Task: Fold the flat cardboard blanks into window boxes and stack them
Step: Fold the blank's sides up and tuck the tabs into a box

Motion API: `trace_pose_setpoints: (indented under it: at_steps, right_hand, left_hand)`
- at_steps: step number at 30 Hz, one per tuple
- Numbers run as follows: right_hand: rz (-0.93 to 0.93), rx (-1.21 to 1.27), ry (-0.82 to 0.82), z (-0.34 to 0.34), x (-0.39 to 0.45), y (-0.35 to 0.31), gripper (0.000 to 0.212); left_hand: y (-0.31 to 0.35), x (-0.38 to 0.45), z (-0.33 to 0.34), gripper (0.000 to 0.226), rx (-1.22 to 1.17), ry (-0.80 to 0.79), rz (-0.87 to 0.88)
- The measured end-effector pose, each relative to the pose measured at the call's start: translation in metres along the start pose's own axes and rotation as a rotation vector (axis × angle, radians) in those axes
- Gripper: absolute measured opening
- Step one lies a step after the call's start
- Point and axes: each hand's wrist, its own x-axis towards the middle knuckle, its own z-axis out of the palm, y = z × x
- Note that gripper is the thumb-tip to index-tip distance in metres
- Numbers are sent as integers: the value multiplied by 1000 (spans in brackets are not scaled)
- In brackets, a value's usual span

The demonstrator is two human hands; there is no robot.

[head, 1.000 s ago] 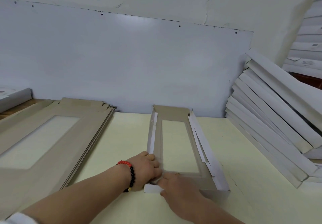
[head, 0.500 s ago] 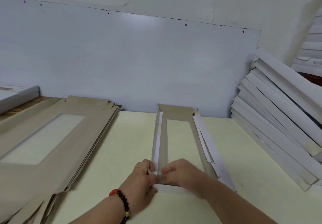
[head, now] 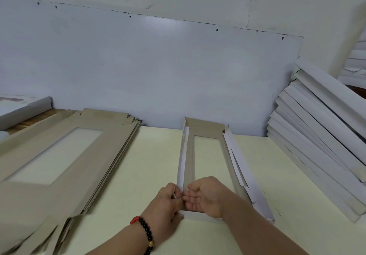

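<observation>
Matt brown cardboard blanks (head: 59, 155), white-faced cardboard box (head: 206, 155), smooth cream table (head: 158, 165)

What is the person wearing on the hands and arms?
Both forearms are bare, with no sleeves in view. The left wrist has a bracelet of black beads with red beads at one end and one gold bead. The left hand and right hand wear no gloves.

The stack of flat blanks (head: 59, 155) runs off the left and bottom edges. The pile of folded boxes (head: 320, 145) is cut by the right edge. The right hand (head: 204, 195) hides the half-folded box's (head: 206, 127) near inner corner.
</observation>
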Motion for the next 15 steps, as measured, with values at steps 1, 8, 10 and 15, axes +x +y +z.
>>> trace_pose_setpoints:
  at_steps: [1, 8, 10, 15]
  right_hand:
    - [-4, 5, 3, 1, 0, 1, 23]
    - [-11, -84, 31, 2, 2, 1, 22]
    - [-1, -79, 37, 2, 3, 0, 19]
    - [-1, -82, 50, 2, 5, 0, 20]
  left_hand:
    - [0, 0, 0, 15, 4, 0, 0]
    - [3, 0, -1, 15, -16, 7, -12]
    - [3, 0, -1, 17, -19, 3, -12]
    - [5, 0, -3, 18, -16, -9, -16]
